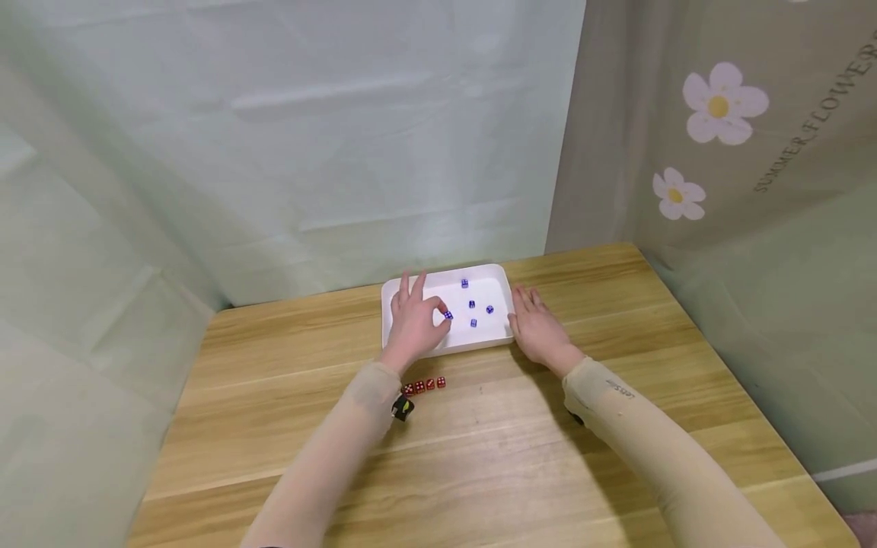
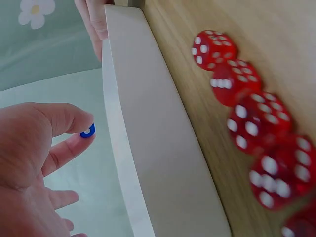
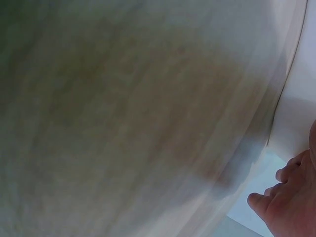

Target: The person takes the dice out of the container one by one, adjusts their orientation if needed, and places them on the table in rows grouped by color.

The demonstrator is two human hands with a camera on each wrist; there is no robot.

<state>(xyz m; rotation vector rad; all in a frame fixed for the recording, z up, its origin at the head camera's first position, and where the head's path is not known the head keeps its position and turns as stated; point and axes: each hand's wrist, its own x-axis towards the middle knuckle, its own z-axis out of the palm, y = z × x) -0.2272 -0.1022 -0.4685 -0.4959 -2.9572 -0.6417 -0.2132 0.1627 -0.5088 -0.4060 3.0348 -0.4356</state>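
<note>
Between thumb and index finger, my left hand pinches a blue die above the left part of a white tray. The other fingers of that hand are spread. In the left wrist view the blue die shows only partly between the fingertips. Several more blue dice lie apart inside the tray, among them one blue die near the back wall and another blue die to the right. My right hand rests with fairly straight fingers against the tray's right edge.
In front of the tray, several red dice sit in a row on the wooden table, partly hidden by the left wrist. Pale curtains hang behind the table and at its sides.
</note>
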